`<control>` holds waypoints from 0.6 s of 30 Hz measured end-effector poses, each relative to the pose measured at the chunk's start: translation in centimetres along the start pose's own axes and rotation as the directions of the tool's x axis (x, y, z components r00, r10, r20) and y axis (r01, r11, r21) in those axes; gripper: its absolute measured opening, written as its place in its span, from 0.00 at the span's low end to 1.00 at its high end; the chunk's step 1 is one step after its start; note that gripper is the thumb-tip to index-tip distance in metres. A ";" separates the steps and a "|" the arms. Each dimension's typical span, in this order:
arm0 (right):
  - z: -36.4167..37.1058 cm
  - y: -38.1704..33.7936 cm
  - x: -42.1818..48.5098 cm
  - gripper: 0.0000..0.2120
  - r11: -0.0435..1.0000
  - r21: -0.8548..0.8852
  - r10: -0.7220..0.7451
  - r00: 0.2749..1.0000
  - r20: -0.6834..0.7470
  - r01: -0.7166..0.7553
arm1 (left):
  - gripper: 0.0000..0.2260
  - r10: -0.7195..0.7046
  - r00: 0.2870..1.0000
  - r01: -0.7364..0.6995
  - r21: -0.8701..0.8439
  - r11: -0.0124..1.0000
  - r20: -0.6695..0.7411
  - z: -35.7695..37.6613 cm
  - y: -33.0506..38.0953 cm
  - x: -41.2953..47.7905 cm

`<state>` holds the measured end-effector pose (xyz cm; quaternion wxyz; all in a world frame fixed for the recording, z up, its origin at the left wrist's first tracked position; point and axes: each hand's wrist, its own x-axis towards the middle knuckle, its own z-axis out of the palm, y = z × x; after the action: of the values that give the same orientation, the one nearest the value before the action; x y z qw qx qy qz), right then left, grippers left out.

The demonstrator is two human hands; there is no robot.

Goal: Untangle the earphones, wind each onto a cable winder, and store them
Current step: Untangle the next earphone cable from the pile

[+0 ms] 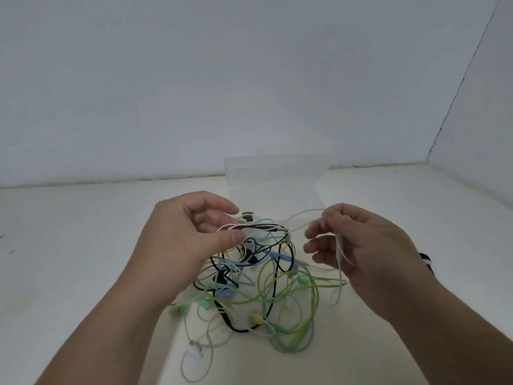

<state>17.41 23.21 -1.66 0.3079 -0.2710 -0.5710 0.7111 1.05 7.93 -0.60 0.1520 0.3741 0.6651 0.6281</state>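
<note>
A tangle of earphones [266,287] in black, green, light blue, yellow and white lies on the white table in front of me, partly lifted. My left hand [188,240] holds up a bunch of cords at the tangle's top left, with a pale pink loop and a black cord running between thumb and curled fingers. My right hand [358,245] pinches a white cord [339,254] that arcs left into the tangle and hangs down below the hand. A white earbud [195,352] lies at the near left.
A clear plastic box [273,179] stands behind the tangle against the back wall. A black object [427,262] peeks out behind my right wrist. White walls close the table at the back and the right.
</note>
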 end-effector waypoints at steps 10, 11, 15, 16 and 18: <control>-1.0 -0.3 0.4 0.11 0.999 -0.021 -0.044 0.993 -0.107 0.042 | 0.09 -0.032 0.997 0.015 -0.220 0.975 -0.075 -0.4 -0.5 0.5; -1.0 -0.3 0.4 0.11 0.999 -0.016 -0.049 0.993 -0.104 0.048 | 0.10 -0.025 0.995 0.002 -0.229 0.973 -0.098 -0.5 -0.5 0.6; -1.2 -0.3 0.3 0.12 0.994 0.056 -0.086 0.992 -0.097 0.092 | 0.14 -0.078 0.982 0.016 -0.337 0.941 -0.172 -0.5 -0.8 0.8; -1.2 -0.5 0.3 0.12 0.992 0.084 -0.092 0.992 -0.081 0.099 | 0.12 -0.083 0.974 0.021 -0.282 0.959 -0.212 -0.3 -1.0 0.8; -1.1 -0.9 -0.1 0.09 0.983 0.156 -0.094 0.995 -0.012 0.095 | 0.08 -0.059 0.963 0.027 -0.124 0.992 -0.263 0.3 -1.0 0.5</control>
<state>18.37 24.03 -1.03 0.3627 -0.2202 -0.5252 0.7377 0.61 8.61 -1.44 0.0969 0.2619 0.6487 0.7079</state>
